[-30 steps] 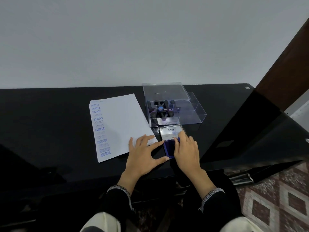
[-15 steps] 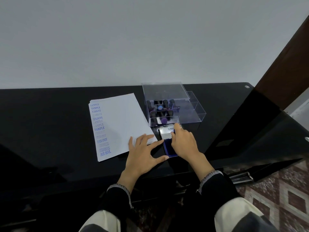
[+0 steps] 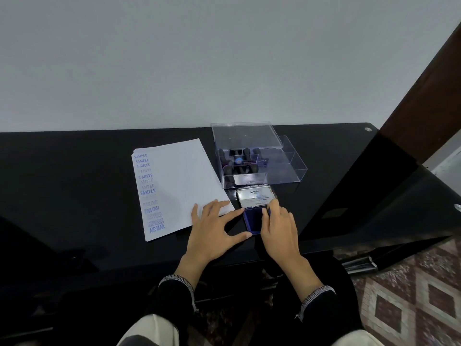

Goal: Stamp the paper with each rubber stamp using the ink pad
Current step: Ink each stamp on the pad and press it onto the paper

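- The right hand (image 3: 279, 228) had drawn back a little from the far end of the ink pad (image 3: 257, 211), where it had been half a second earlier; its fingers (image 3: 273, 204) now rested at the near edge of the raised silver lid (image 3: 255, 197), curled against it, though whether they pinched it could not be told.
- The left hand (image 3: 214, 228) had not moved: it lay flat, fingers spread, over the near right corner of the paper (image 3: 179, 176), thumb reaching toward the pad's blue base.
- Judged from this, the pad was being closed or steadied, so no inking was under way.
- The rubber stamps (image 3: 237, 162) stood in the clear plastic box (image 3: 287, 168) just behind the pad, none in either hand.
- The paper lay on the black worktop (image 3: 74, 183), left of the box, a column of blue impressions down its left edge.
- Hidden: most of the inked surface, under the right hand. The stamp faces and several faint impressions were too small to read.
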Available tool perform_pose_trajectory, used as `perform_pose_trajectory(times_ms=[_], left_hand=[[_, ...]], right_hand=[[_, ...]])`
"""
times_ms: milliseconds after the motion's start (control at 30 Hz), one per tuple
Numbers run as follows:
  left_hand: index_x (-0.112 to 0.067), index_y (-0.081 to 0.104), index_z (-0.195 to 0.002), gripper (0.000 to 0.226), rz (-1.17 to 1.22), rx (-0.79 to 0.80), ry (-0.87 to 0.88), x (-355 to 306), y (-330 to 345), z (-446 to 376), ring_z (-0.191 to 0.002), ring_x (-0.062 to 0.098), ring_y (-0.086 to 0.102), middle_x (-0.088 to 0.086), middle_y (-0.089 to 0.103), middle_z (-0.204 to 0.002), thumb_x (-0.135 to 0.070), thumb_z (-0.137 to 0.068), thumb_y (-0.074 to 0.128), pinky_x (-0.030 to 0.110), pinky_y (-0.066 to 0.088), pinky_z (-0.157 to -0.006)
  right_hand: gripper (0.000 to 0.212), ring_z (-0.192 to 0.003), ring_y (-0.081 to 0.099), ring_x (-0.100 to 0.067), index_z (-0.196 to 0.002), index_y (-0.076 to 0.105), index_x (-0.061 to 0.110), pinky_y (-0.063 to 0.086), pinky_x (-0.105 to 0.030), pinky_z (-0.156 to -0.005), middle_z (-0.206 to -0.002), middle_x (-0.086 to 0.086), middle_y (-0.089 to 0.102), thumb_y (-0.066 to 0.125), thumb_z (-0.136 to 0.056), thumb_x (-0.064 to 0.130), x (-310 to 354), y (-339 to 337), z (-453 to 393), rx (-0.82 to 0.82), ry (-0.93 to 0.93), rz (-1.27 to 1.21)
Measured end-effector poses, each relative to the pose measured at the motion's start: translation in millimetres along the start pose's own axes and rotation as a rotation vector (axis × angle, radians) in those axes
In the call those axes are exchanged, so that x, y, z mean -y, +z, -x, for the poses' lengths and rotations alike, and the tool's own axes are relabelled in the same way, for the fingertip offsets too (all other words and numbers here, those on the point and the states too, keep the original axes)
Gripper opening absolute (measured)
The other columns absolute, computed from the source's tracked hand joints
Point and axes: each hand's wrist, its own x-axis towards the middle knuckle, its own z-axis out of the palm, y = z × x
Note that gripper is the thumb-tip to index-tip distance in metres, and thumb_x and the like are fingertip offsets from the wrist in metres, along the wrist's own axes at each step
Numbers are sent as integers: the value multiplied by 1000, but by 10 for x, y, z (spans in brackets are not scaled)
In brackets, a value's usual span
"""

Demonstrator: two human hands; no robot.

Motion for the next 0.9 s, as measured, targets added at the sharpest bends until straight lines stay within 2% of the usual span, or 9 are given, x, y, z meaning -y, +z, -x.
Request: perform_pose_trajectory(times_ms=[167,267,433,633,733,900], left_hand=[[-57,38,-137,71,15,7,-3,-7,1,4,-143,9,11,-14,29,-150,-87,-72,36,51,-8,-117],[-57,37,-137,72,1,14,-4,-7,-5,3,-144,9,11,-14,29,-151,-88,-72,33,51,-7,-117],[-56,38,-138,73,-2,12,0,-2,-4,-2,-143,9,12,-14,29,-151,-89,-72,32,52,-7,-117],[-55,38,-138,74,-3,24,-1,5,1,-9,-143,9,10,-14,28,-151,-89,-73,30,52,-7,-117],[-55,38,-138,74,-4,29,-4,2,-5,-4,-143,10,10,-14,28,-152,-89,-72,31,52,-7,-117],[-56,38,-138,74,-2,16,0,-5,-10,-2,-143,9,11,-14,29,-151,-89,-72,31,52,-7,-117]], right_hand=[[12,-62,45,-19,-87,37,19,34,-32,-64,-71,0,50,43,-97,16,-16,-33,-2,50,-13,23],[4,-61,46,-19,-94,44,13,34,-32,-64,-69,0,50,43,-97,14,7,-86,-78,110,-29,13],[9,-61,49,-27,-88,34,15,31,-34,-58,-64,-1,46,39,-96,13,94,-214,-335,305,-3,9],[4,-78,49,-34,-91,37,11,35,-37,-64,-92,-14,54,37,-94,15,191,-299,-602,526,65,44],[3,-77,48,-34,-91,37,11,33,-36,-65,-88,-13,51,37,-93,13,209,-299,-611,512,61,50],[6,-60,45,-25,-91,35,17,29,-35,-69,-65,3,48,37,-96,13,125,-214,-366,299,-11,98]])
